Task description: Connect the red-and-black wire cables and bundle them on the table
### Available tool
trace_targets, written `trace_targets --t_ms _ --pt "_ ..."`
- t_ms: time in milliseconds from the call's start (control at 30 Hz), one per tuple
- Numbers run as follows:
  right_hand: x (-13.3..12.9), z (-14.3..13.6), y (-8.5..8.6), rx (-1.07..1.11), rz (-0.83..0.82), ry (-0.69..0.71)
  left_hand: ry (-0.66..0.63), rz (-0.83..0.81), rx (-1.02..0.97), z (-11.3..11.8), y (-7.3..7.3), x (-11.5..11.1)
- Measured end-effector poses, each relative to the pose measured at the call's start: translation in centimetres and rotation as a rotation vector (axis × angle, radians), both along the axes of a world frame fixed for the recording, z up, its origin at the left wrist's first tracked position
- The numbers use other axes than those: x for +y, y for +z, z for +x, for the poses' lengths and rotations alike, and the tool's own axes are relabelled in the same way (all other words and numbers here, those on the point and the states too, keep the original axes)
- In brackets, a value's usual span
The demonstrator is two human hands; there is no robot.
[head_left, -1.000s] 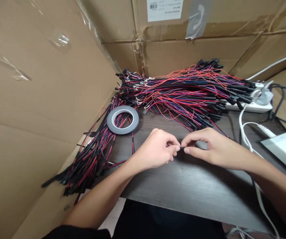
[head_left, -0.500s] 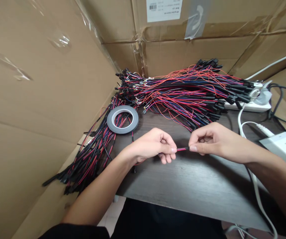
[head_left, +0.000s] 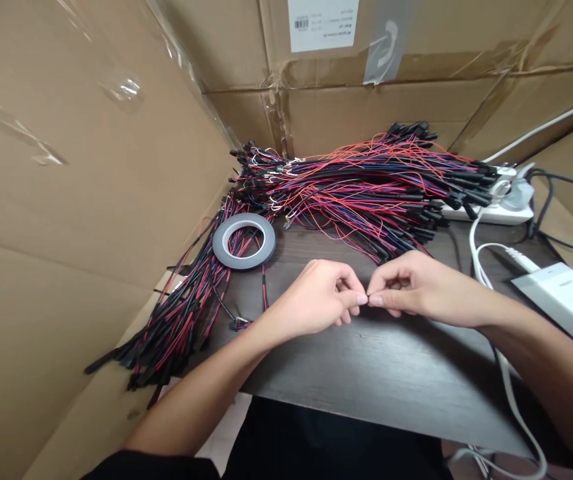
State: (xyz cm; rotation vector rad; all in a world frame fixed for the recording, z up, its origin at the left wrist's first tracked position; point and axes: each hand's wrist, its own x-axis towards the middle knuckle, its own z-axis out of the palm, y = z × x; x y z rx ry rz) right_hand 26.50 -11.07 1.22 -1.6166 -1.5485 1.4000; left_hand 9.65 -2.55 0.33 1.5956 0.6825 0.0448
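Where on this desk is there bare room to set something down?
The widest bare patch of desk lies between the left hand, right hand, near edge and white cable. A smaller gap sits between the tape roll, left hand and back wire pile. Crowded: the back; the left, under a wire bundle; the right, with power strip and white box.

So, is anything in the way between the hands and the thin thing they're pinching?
Nothing visible: the left hand and right hand nearly meet, pinching a thin dark piece that is mostly hidden. The gray tape roll lies off to the left, and the wire pile lies beyond the hands.
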Motion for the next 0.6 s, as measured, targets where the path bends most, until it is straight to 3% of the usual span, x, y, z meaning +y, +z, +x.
trace_targets --t_ms 133,300,400,600 --pt "-0.3 0.8 0.3 0.015 -0.001 -0.013 -0.033 -0.324 -0.024 -0.2 -0.2 0.9" --pt "-0.4 1.2 0.6 0.049 -0.03 -0.003 -0.089 -0.473 -0.028 -0.7 -0.7 1.8" --pt "-0.4 1.2 0.7 0.077 -0.055 -0.014 -0.073 -0.432 -0.036 -0.6 -0.6 1.5" --pt "-0.5 1.9 0.7 0.138 -0.101 -0.007 -0.075 -0.083 -0.068 -0.2 0.2 0.5"
